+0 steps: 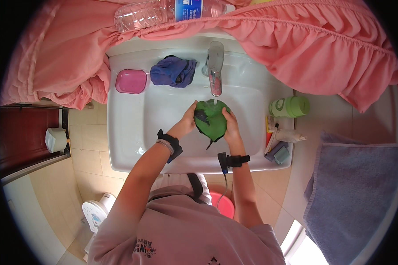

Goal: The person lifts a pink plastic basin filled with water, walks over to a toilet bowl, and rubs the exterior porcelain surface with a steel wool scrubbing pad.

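Observation:
Under the tap [215, 70] I hold a green cap [213, 121] made of cloth, with a dark grey patch, black edging and a short black strap hanging down toward me. My left hand [189, 119] grips its left edge. On the right edge, my right hand [231, 123] has its thumb on top and its other fingers mostly hidden. A short white stream of water [215, 101] falls from the spout onto the cap's far edge. A crumpled blue-purple cloth item [173, 71] with black parts lies on the sink's back ledge, apart from both hands.
The white sink [126, 132] has a pink soap dish [131, 81] at its back left. Along its right rim stand a green bottle [289, 107], a brush [270, 126] and small containers [281, 153]. Pink curtain [296, 39] drapes behind; a grey-blue towel [353, 190] hangs right.

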Demonstrator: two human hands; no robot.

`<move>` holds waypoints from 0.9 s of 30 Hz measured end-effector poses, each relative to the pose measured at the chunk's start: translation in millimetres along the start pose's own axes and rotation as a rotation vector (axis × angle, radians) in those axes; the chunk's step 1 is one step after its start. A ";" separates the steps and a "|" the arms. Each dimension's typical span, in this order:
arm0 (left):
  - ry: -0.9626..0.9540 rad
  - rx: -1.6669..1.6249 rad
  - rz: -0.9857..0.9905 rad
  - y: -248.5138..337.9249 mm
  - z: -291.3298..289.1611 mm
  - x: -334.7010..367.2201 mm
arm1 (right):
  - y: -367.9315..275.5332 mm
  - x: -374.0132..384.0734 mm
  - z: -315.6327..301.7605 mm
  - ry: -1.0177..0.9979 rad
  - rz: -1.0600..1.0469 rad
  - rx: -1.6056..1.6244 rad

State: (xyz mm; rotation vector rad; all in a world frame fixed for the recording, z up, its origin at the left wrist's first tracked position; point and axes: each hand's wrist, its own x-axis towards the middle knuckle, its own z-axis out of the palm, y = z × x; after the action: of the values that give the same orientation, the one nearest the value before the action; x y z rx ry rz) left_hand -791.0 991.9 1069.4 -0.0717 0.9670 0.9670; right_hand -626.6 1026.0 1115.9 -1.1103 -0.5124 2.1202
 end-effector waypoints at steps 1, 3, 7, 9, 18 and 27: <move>-0.057 -0.055 0.013 3.9 -1.3 -3.5 | 0.6 2.2 -1.9 0.029 -0.020 -0.019; -0.089 -0.037 -0.026 11.6 9.5 -13.7 | -0.8 5.1 -15.3 0.075 -0.047 -0.036; -0.124 0.144 -0.024 15.3 3.0 -14.2 | -4.4 9.2 -19.5 0.103 -0.091 -0.209; -0.060 0.165 0.037 10.6 -0.9 -6.6 | -4.2 9.4 -14.7 0.125 -0.117 -0.283; 0.059 0.133 0.132 10.5 29.5 -5.6 | 19.0 -1.3 19.7 0.202 -0.512 -1.126; 0.080 0.221 0.066 41.1 42.6 -16.1 | -12.4 14.8 -2.8 0.168 -0.291 -0.734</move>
State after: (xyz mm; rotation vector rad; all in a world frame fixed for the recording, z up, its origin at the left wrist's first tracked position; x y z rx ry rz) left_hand -795.7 1025.1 1120.8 0.1084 1.1504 0.9179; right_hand -625.5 1045.3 1113.6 -1.4733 -1.3445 1.5881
